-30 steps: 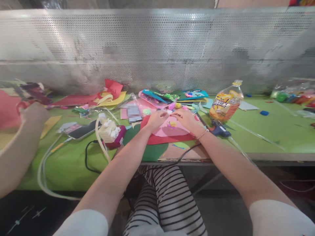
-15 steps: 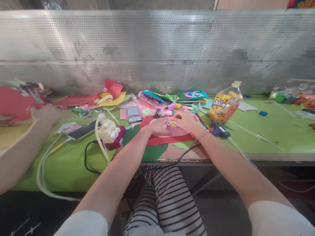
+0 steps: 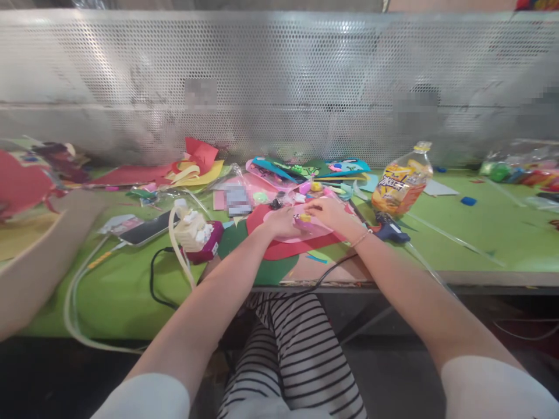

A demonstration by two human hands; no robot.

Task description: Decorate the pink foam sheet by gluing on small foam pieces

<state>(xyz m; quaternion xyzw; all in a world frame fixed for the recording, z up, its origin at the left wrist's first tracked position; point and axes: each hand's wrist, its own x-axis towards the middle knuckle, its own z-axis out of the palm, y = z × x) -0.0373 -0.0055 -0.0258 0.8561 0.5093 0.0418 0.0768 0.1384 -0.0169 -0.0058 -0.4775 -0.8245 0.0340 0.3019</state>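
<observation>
While the left hand (image 3: 280, 223) lies over it, the red paper (image 3: 292, 250) stretches left-to-right.

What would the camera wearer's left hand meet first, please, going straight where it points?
The left hand would probably meet the small yellow-and-purple piece first; depth is unclear, so they may already touch.

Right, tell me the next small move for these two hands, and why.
Perhaps gently press the yellow-and-purple piece against the pink paper with the right hand: it is curled close beside the piece, and the left hand, laid over the paper, seems placed to steady it. Whether the piece is already fixed can't be seen.
</observation>
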